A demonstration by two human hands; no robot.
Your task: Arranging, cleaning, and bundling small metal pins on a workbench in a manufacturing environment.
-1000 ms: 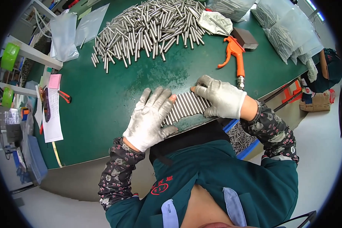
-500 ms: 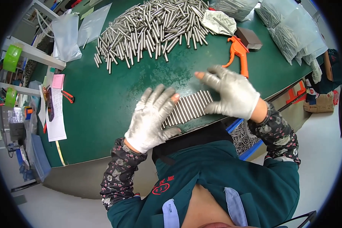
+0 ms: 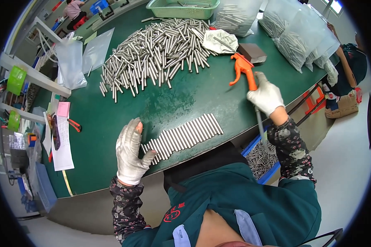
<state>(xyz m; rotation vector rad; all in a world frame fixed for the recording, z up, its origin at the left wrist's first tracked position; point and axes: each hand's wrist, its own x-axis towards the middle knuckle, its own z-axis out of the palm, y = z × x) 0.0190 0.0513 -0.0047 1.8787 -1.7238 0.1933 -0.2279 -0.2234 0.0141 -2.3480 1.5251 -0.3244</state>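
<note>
A slanting row of metal pins lies side by side near the front edge of the green table. At its left end rests my left hand in a worn white glove, fingers stretched and thumb apart, touching or very near the last pins. My right hand, also gloved, is wrapped round the handle of an orange air blow gun. Its hose hangs down below that hand. Farther back spreads a large heap of loose pins.
Beyond the gun sit a brown block and a white cloth. Bags of pins stand at the back right, a green basket at the back. Papers and a red cutter lie left. Below the edge is a blue bin.
My right hand has left the row, moved right and taken hold of the air blow gun. My left hand has shifted left along the row. The view has tilted, showing more of the back.
</note>
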